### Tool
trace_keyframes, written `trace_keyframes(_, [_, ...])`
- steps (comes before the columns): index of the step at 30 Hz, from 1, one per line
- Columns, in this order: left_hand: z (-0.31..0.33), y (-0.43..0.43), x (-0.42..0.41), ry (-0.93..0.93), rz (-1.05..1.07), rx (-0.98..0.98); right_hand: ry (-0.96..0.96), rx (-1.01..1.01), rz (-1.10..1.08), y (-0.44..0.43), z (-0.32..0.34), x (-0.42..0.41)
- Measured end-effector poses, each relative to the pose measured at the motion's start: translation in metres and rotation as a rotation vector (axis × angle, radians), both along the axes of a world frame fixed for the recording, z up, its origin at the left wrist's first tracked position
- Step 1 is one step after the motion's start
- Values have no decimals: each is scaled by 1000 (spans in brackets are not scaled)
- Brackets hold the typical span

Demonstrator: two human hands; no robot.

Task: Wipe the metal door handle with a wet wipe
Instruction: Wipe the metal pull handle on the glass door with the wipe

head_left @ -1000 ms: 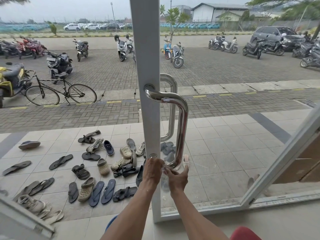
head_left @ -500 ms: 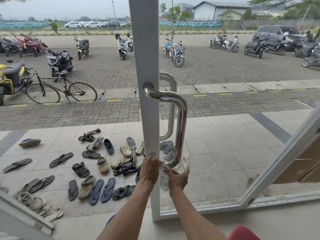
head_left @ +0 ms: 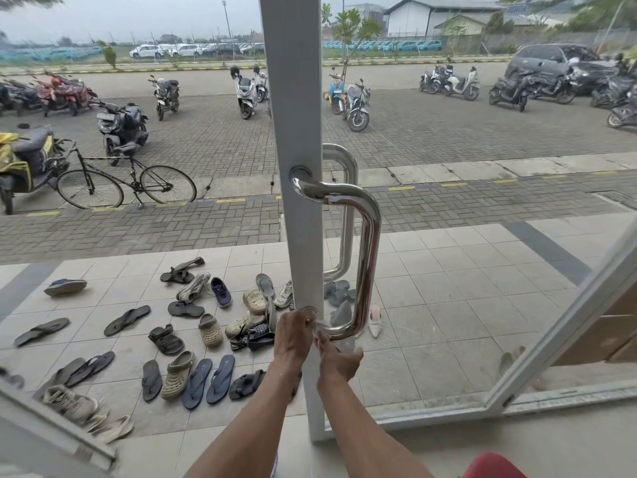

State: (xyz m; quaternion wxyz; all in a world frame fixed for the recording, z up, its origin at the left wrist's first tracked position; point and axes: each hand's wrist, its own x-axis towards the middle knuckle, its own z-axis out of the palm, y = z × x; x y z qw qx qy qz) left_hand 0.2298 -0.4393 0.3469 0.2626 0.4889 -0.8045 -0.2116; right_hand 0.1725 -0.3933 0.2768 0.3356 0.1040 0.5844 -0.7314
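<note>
Place: building entrance, seen through a glass door (head_left: 448,270)
Porch: tiled, strewn with sandals and shoes (head_left: 193,339)
Beyond: paved parking lot, motorbikes (head_left: 246,93), a bicycle (head_left: 125,182)

Metal door handle (head_left: 368,250): polished steel tube, D-shaped, upright, fixed to the white door frame (head_left: 300,132) at an upper and a lower mount. Surface mirror-bright, reflecting surroundings. Wet wipe (head_left: 319,328): small, pale, translucent, bunched against the lower bend where the tube meets the frame; mostly hidden under my fingers, shape unclear.
</note>
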Motion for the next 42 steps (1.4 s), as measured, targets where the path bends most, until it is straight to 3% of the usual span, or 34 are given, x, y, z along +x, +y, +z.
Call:
trace_keyframes(4, [-13,8,7,265,90,86,8,63,16,2,5,1])
trace_keyframes(6, [-14,21,8,367,207,160,40,96,30,15,38,4])
trace_keyframes(10, [-25,33,2,523,506,503,47,117,56,19,46,1])
trace_keyframes(14, [-49,27,-5,606,520,714,108,200,74,20,41,-2])
trace_keyframes(21, [-31,33,-14,536,465,557,154,217,121,22,37,-9])
trace_keyframes(25, [-26,39,-12,345,406,220,153,214,152,24,33,-16])
trace_keyframes(28, [-25,45,-6,205,153,-118,151,190,162,23,31,-20])
trace_keyframes(31, [-30,41,2,-56,-171,-306,175,207,134,19,19,-22])
trace_keyframes(36, [-24,26,5,-139,-226,-391,182,179,114,7,5,-17])
trace_keyframes(40, [-14,8,8,-197,-254,-327,200,135,84,-41,-83,-21])
trace_keyframes(42, [-11,3,11,-198,-238,-308,164,127,63,-49,-90,-16])
